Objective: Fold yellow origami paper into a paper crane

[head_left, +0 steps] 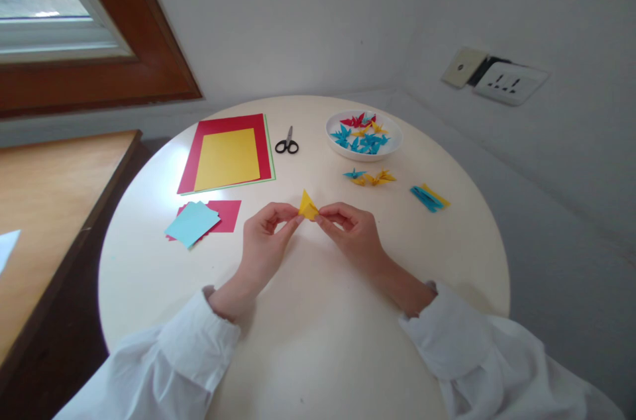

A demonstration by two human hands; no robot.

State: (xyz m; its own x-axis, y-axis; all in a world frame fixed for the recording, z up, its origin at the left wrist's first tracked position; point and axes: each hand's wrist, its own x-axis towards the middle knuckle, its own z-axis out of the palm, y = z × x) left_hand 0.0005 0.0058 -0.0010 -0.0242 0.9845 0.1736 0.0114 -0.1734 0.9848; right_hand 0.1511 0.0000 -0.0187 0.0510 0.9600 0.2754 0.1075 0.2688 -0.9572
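A small folded yellow origami paper (307, 206), pointed at the top, is held between both hands above the middle of the round table. My left hand (269, 234) pinches its left corner between thumb and fingers. On the other side, my right hand (354, 234) grips the right corner the same way. Fingertips cover both lower corners of the piece. Beyond the right hand lie a blue paper crane (354, 175) and yellow paper cranes (381, 177). A white dish (364, 156) behind them holds several red, blue and yellow cranes.
Small scissors (287, 142) with black handles lie at the back. Left of them are stacked red and yellow sheets (228, 158). Light-blue and red paper squares (193, 224) sit nearer the left hand. Folded blue and yellow strips (428, 198) rest at right on the white table (318, 340).
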